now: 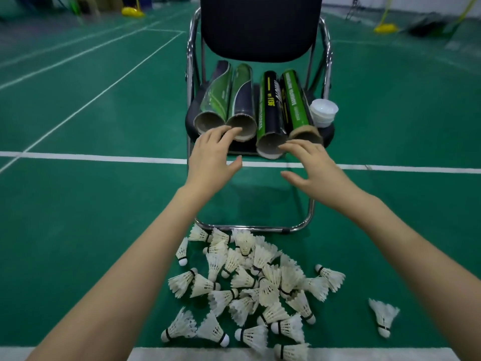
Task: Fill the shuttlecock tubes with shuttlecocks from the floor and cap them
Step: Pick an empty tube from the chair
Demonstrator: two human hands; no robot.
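On chair seat [328,131], lying mouths-near for easy grabbing: four shuttlecock tubes [269,118]; reaching, empty, fingers spread: left hand [212,157], right hand [316,169].

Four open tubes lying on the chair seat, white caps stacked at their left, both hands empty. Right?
Not quite: the head view shows the stack of white caps at the right of the four tubes on the chair seat. Left hand and right hand are empty.

White feathered shuttlecocks [250,287] lay on green floor [78,204] crossed by white lines [104,158]. The tubes [270,110] were green and black with yellow lettering; the chair [260,24] was black.
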